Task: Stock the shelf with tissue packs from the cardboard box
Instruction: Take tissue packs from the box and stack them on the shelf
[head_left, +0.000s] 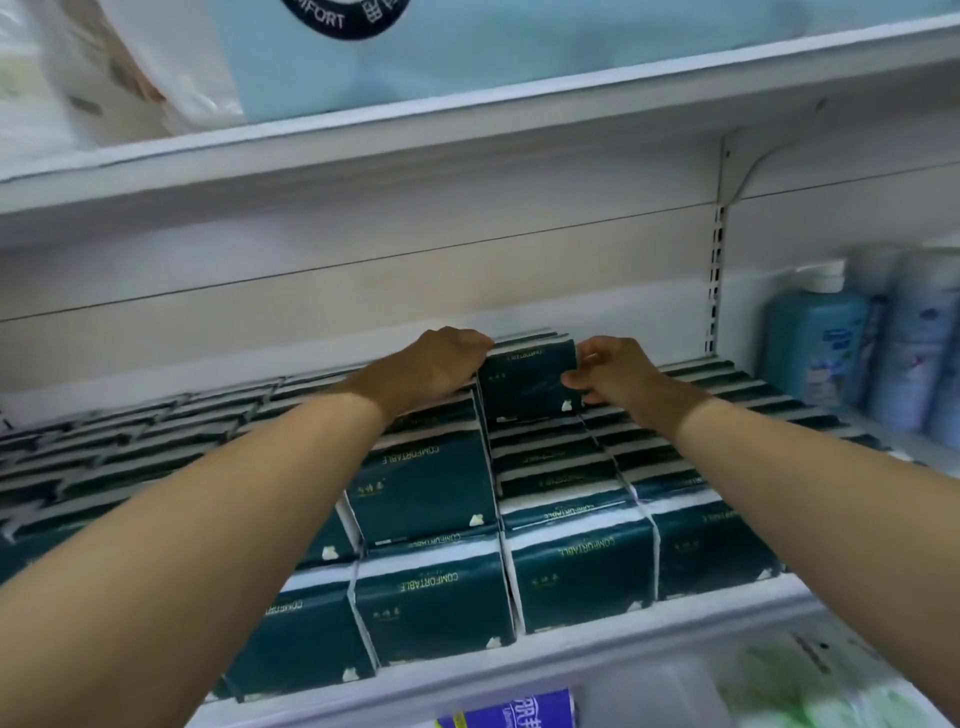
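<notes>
Head view: shelf (571, 660) nearly full, dark green packs (426, 493) in tight rows. One tissue pack (524, 379) stands at the back of the centre row. Left hand (441, 364) curls over its top-left corner; right hand (613, 371) pinches its right edge. Risk: soft wrap, tight slot; forcing it could buckle the pack or tip neighbouring rows.

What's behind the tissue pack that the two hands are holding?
Top edges of more tissue packs peek out behind the held tissue pack, then the shelf's white back wall. The pack, the left hand and the right hand cover everything lower down.
</notes>
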